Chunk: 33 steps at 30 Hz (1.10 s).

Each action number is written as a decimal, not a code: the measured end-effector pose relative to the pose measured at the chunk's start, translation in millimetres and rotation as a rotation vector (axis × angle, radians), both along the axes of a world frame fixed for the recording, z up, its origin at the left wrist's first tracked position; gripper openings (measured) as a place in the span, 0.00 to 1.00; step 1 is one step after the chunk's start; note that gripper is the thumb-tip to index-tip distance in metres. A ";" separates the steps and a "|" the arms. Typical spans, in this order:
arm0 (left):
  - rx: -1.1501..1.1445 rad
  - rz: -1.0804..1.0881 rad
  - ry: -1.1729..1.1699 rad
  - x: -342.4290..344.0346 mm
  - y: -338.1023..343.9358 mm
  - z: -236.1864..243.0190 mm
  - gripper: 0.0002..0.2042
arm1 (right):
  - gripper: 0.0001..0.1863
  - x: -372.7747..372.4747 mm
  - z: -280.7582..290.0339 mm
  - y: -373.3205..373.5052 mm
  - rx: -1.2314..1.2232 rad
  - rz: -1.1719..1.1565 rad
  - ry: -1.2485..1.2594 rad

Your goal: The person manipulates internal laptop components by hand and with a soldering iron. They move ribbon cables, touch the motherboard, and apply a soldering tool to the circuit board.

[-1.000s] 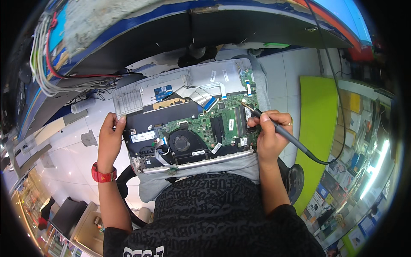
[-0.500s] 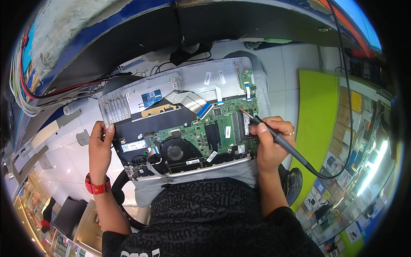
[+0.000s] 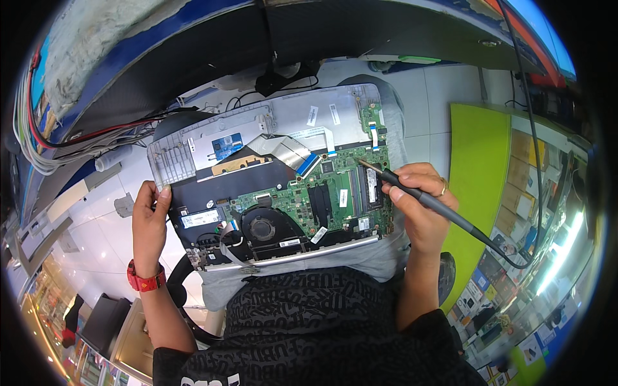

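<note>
An opened laptop base (image 3: 293, 106) rests tilted across my lap with its insides facing up. My left hand (image 3: 150, 222) pinches its left edge between thumb and fingers. In my right hand (image 3: 421, 202) is a soldering iron (image 3: 454, 215), gripped like a pen. Its thin tip points at the upper right of the green motherboard (image 3: 344, 202); whether it touches I cannot tell. A round fan (image 3: 260, 229) and a storage stick (image 3: 201, 219) sit on the left half. Beside the iron's tip lies a memory module (image 3: 372, 186). A loose flat ribbon cable (image 3: 291, 156) crosses the middle.
The iron's black cord (image 3: 533, 161) loops up on the right. Past it stand a lime-green panel (image 3: 470, 186) and a glass display case (image 3: 521, 270) with boxes. Bundled cables (image 3: 38, 138) hang at the left; a dark desk panel (image 3: 180, 58) lies beyond the laptop.
My right hand has shifted slightly right, and the soldering iron lies at a flatter angle. Its tip has moved a little up and left. My left hand stays in place.
</note>
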State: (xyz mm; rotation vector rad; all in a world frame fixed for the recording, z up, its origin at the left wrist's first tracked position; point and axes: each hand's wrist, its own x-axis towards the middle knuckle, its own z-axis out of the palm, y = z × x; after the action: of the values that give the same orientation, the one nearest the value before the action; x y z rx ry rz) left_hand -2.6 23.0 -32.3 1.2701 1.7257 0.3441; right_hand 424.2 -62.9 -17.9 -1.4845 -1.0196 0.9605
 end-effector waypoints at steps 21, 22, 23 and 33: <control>0.014 -0.029 -0.011 -1.4 0.5 -0.1 0.13 | 0.12 -1.5 5.8 3.3 -0.020 0.038 -0.161; 0.015 -0.028 -0.014 -1.3 0.6 -0.3 0.13 | 0.12 -1.1 5.7 3.8 -0.015 0.043 -0.170; 0.009 -0.019 -0.002 -1.2 0.6 -0.3 0.13 | 0.12 -0.7 5.6 4.0 -0.013 0.046 -0.171; 0.002 -0.017 -0.010 -1.1 0.8 0.0 0.14 | 0.12 0.4 4.2 2.9 -0.029 0.028 -0.146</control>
State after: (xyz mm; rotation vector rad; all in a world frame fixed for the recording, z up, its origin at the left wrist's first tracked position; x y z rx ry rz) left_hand -3.7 23.7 -32.4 1.2819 1.7054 0.3421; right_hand 424.6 -60.1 -13.7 -1.5866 -1.1382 0.9004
